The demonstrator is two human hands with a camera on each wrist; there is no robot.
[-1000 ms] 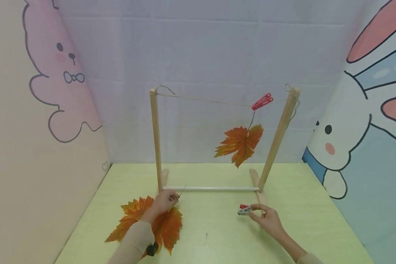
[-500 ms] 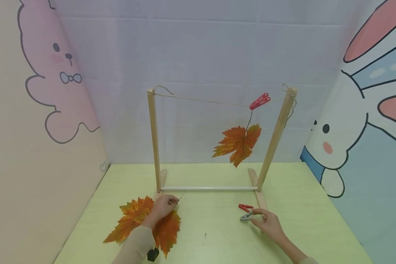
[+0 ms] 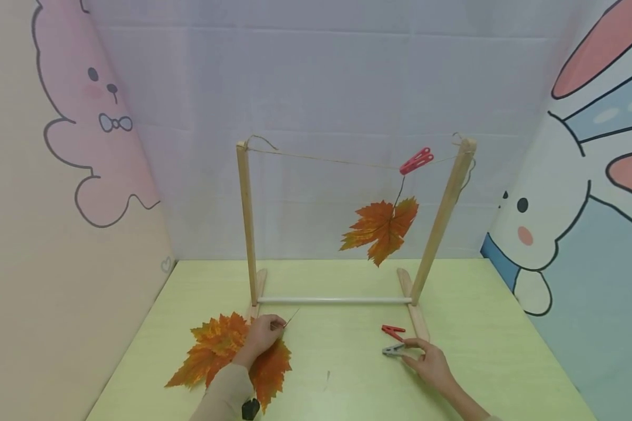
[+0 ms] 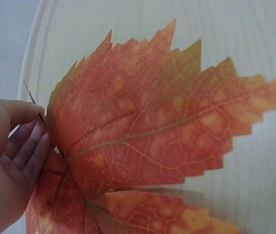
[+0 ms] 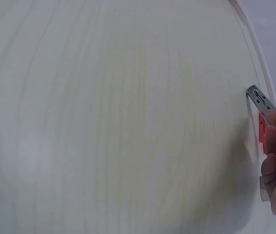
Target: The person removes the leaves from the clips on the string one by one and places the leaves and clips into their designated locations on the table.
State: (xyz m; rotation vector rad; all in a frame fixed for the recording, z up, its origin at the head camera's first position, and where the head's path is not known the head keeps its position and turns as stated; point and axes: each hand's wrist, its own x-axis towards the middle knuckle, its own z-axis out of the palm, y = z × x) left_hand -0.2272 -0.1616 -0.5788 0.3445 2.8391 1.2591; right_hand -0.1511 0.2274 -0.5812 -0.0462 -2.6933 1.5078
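In front of the wooden stand (image 3: 246,222), near the foot of its left post, the left hand (image 3: 265,334) pinches the stem of an orange maple leaf (image 3: 271,374) between thumb and fingers. More maple leaves (image 3: 210,351) lie spread on the tabletop to the left of that post. The right hand (image 3: 429,363), in front of the stand's right foot, holds a gray clothespin (image 3: 393,349) between thumb and fingertips. A red clothespin (image 3: 392,330) sits just beside it; whether it touches the gray one or the fingers cannot be told. On the stand's twine (image 3: 337,161), toward the right post, a pinkish-red clothespin (image 3: 417,161) grips the stem of a hanging maple leaf (image 3: 380,228). The tabletop (image 3: 358,389) stretches between the hands before the stand's white rod (image 3: 334,300), its back edge behind the stand meeting a pale cloth backdrop (image 3: 321,76).
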